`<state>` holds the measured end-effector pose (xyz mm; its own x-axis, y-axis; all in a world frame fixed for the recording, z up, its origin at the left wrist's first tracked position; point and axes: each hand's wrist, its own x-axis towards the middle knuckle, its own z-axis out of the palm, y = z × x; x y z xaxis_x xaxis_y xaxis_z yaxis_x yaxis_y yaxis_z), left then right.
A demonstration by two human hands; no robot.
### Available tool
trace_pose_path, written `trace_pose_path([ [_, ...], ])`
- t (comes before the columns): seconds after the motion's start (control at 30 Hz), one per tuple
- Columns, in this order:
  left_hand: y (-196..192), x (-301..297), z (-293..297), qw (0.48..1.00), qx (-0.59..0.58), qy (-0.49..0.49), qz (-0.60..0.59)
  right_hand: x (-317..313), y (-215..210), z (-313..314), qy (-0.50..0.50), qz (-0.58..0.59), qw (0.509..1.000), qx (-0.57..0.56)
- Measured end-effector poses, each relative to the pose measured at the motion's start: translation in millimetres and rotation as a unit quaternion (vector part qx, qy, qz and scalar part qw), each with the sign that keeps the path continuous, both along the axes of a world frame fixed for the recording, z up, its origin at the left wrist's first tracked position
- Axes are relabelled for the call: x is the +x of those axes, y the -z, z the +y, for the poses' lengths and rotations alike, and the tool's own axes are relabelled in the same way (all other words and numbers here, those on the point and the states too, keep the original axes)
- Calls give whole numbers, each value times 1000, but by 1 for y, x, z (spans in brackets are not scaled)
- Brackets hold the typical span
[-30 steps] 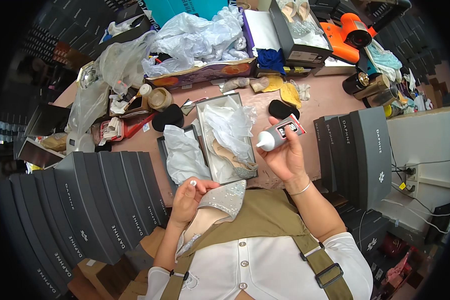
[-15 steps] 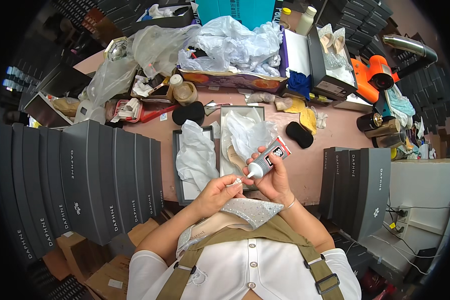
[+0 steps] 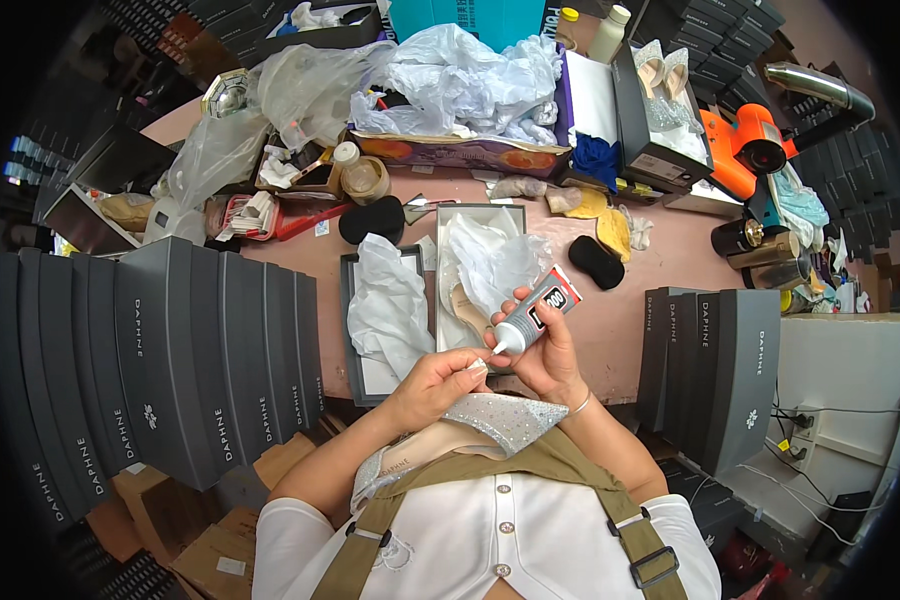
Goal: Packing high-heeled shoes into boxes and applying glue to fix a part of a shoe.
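Note:
My right hand (image 3: 540,350) is closed round a grey glue tube (image 3: 536,318), tilted so that its white nozzle points down and left. The nozzle tip is at the fingers of my left hand (image 3: 440,385), which pinch a small white piece (image 3: 478,366), too small to name. A silver glittery pointed shoe (image 3: 500,420) with a beige insole lies against my body below both hands. Beyond them an open shoe box (image 3: 438,290) holds white tissue paper and a second beige-lined shoe (image 3: 466,310), partly covered by the paper.
Stacked dark grey shoe boxes (image 3: 180,350) wall the left side; more boxes (image 3: 715,370) stand at right. A carton with crumpled plastic (image 3: 460,155) is at the back. An orange heat gun (image 3: 735,150) and a box of silver shoes (image 3: 660,150) stand back right. Black pads (image 3: 597,262) lie on the table.
The view has shifted slightly. Both hands keep almost the same pose, with the glue tube's nozzle still at the left fingertips.

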<state>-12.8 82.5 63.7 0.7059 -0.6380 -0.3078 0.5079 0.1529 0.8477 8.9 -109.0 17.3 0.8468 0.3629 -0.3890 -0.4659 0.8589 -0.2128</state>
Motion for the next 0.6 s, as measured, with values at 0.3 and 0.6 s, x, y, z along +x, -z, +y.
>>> trace_pose_path([
  [0.3,2,-2,0,999,-6,0,33,-1,0,-1,3,4,1000,-1],
  [0.6,2,-3,0,999,3,-6,43,1,-8,-4,24,-23,999,-37],
])
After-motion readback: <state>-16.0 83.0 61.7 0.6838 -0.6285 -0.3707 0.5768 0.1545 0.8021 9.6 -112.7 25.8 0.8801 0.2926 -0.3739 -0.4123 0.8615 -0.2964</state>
